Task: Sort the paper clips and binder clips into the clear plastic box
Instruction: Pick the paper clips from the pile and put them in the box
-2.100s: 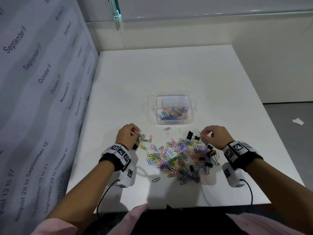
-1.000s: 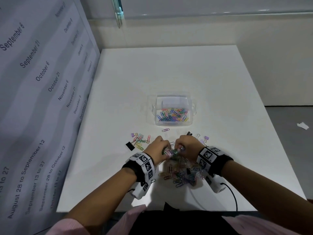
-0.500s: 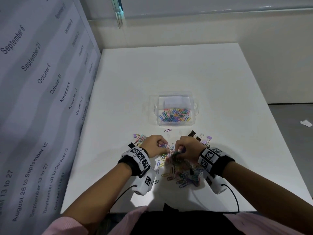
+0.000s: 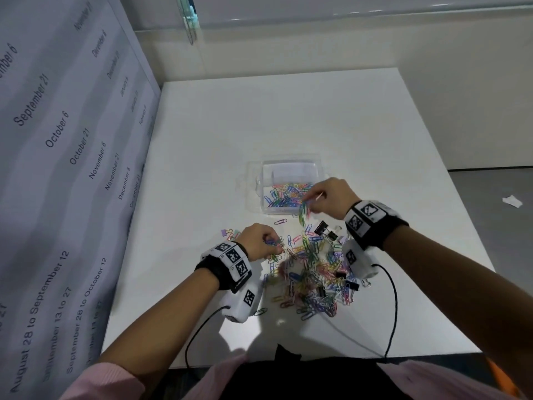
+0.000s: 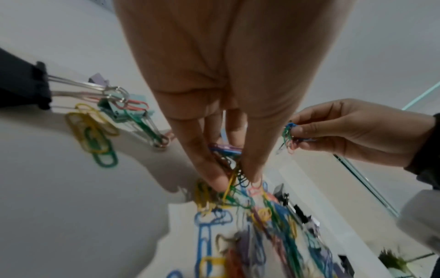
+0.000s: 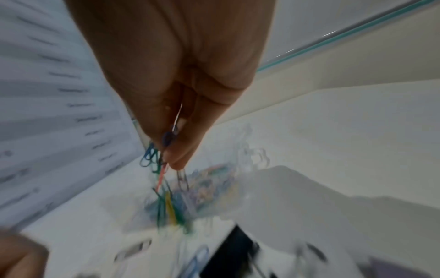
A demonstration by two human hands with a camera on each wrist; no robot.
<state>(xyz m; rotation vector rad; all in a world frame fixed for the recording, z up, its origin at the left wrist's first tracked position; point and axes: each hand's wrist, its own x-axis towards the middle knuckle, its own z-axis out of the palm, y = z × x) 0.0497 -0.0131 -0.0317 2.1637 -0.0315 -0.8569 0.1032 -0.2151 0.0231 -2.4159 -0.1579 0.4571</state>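
A clear plastic box point(image 4: 288, 168) holding coloured paper clips sits mid-table. My right hand point(image 4: 313, 202) hangs at its near right corner and pinches a bunch of paper clips point(image 4: 302, 213) that dangles down; the right wrist view shows the same pinch point(image 6: 166, 159), blurred. My left hand point(image 4: 272, 246) is down at the left edge of the loose pile of paper clips point(image 4: 314, 278) and pinches several clips point(image 5: 234, 169) between thumb and fingers. Black binder clips point(image 4: 324, 230) lie between pile and box.
Pastel binder clips and paper clips point(image 4: 229, 233) lie left of my left hand, with a black binder clip point(image 5: 21, 84) close by. A calendar-printed panel point(image 4: 57, 168) walls the table's left side. Wrist-camera cables point(image 4: 393, 313) trail toward the near table edge point(image 4: 317, 362).
My right hand has lifted a bunch of paper clips from the pile and carried it up to the box's near corner. My left hand stays at the pile, pinching clips.
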